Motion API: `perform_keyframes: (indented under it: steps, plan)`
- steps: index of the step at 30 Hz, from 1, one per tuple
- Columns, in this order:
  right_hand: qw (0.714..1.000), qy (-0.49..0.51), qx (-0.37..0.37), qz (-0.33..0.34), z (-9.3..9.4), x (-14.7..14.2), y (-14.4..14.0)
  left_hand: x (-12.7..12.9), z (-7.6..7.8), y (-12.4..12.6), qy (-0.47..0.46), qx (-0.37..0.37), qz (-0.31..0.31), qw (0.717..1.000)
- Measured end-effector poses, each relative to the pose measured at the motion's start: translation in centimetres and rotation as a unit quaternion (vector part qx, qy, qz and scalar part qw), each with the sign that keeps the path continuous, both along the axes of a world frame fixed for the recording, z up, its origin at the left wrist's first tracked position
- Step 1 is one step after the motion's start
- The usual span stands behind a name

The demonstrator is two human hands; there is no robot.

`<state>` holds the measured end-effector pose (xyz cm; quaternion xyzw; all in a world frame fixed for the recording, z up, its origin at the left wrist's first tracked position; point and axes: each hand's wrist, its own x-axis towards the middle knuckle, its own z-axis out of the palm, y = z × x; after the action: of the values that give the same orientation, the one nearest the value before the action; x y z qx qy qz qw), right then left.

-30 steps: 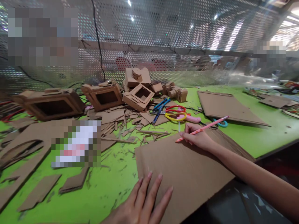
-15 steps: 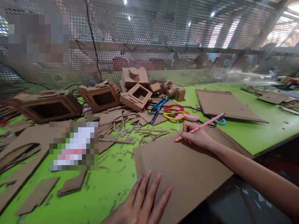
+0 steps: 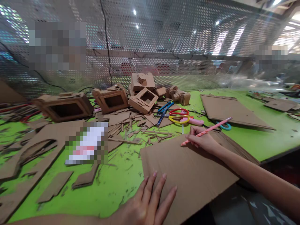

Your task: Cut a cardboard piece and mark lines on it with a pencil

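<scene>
While the left hand (image 3: 146,201) rests, fingers parted, on the cardboard sheet (image 3: 194,175) at the green table's (image 3: 117,187) near edge, the right hand (image 3: 203,141) pinches a pink pencil (image 3: 217,126); marking seems in hand; a clean stroke calls for a still sheet.

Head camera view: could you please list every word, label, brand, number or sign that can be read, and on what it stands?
No text can be read anywhere.
White item with a reddish patch: pixelated, any print is hidden.
Pink pencil: patterned marks, no legible letters.
Cardboard sheet beneath it: no writing visible.
</scene>
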<state>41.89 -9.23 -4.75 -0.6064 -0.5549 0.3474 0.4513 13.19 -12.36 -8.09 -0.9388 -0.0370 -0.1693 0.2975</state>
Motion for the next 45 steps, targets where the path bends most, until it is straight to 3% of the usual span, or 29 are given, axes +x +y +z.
perform_keyframes:
  steps: [5,9,14,18,24,34,41,45]
  plan:
    - [1.000,0.004,-0.016,0.007,-0.1,0.0,-0.9,0.1,-0.1,0.0,-0.008,-0.004,0.013,1.000]
    - [1.000,-0.009,-0.016,0.025,-0.2,0.3,-0.6,0.4,-1.5,-0.4,-0.066,-0.017,0.019,0.997]
    - [0.999,-0.026,-0.023,0.021,-0.1,0.5,-0.4,0.7,-2.2,-1.4,-0.065,-0.046,0.089,0.993]
    - [0.999,-0.035,-0.032,0.018,0.1,0.4,-0.4,0.6,-1.8,-1.4,-0.036,-0.051,0.087,0.994]
    - [0.998,-0.035,-0.049,0.031,0.1,0.5,-0.3,0.7,-2.5,-0.6,-0.097,-0.036,0.042,0.994]
    - [0.998,-0.041,-0.021,0.034,0.0,0.4,-0.6,0.3,-0.8,-0.9,-0.042,-0.052,0.060,0.996]
    - [0.998,-0.057,-0.023,0.029,0.1,0.4,-0.5,0.3,-0.5,-0.4,-0.050,-0.041,0.032,0.997]
    - [0.998,-0.046,-0.029,0.037,0.0,0.5,-0.4,0.3,-0.6,-0.6,-0.044,-0.058,0.046,0.996]
